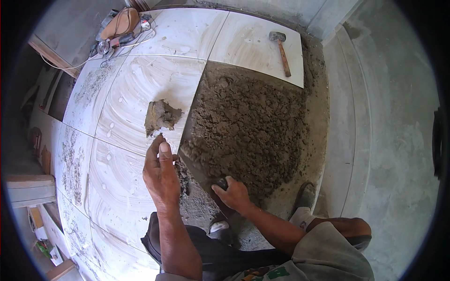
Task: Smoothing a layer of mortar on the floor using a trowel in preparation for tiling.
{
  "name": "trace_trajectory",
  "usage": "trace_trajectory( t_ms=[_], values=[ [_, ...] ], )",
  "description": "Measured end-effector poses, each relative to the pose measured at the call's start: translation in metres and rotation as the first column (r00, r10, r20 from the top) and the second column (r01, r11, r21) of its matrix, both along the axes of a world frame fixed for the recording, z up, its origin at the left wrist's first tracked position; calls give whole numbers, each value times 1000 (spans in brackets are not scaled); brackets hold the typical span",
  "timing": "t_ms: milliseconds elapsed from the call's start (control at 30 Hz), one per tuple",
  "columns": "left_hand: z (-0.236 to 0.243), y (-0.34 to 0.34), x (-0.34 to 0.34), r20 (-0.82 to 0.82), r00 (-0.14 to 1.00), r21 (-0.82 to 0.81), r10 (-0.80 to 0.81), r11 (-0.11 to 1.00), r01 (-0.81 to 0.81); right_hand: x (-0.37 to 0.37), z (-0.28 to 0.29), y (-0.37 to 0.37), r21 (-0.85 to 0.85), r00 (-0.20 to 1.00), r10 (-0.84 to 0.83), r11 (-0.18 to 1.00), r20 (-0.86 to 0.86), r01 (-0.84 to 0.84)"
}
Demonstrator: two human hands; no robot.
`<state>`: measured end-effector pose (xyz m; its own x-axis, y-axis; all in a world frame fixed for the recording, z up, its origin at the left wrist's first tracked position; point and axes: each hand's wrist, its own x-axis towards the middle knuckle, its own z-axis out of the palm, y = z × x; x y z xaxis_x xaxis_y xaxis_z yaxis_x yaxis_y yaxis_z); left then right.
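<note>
My left hand (161, 180) is raised over the white tiles (126, 84), thumb and fingers drawn together, just below a ragged clump of mortar (161, 117); whether they grip or touch it I cannot make out. My right hand (232, 194) is closed on the dark handle of a flat steel trowel (199, 171), whose blade lies along the left edge of a square bed of coarse, damp mortar (248, 126). Some loose mortar lies at the tile edge between my hands.
A rubber mallet (281, 54) lies on the back right tile. A power tool with cables (115, 40) and a brown bundle (124, 23) sit at the back left. A grey wall (389, 117) runs along the right. My shod foot (304, 196) is beside the bed's right edge.
</note>
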<state>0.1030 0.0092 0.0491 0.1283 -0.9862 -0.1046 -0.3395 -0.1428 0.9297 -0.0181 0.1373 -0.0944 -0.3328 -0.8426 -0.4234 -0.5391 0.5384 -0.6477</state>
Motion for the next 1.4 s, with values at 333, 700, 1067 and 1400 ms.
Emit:
trace_trajectory(
  t_ms=[333, 700, 1067, 1400],
  values=[
    [3, 12, 1, 56, 997, 28, -47, 999, 45, 6, -47, -102, 399, 28, -482, 755, 876, 521],
    [-10, -2, 6, 81, 996, 36, -43, 999, 40, -69, -7, -99, 312, 393, -419, 898, 818, 309],
    [-9, -6, 9, 62, 998, 54, -15, 998, 12, -74, -29, -109, 152, 932, 252, 964, -259, -218],
    [-12, -11, 8, 46, 999, 40, 4, 999, -6, -68, -4, -75, 180, 701, 658, 751, -276, -635]
  ],
)
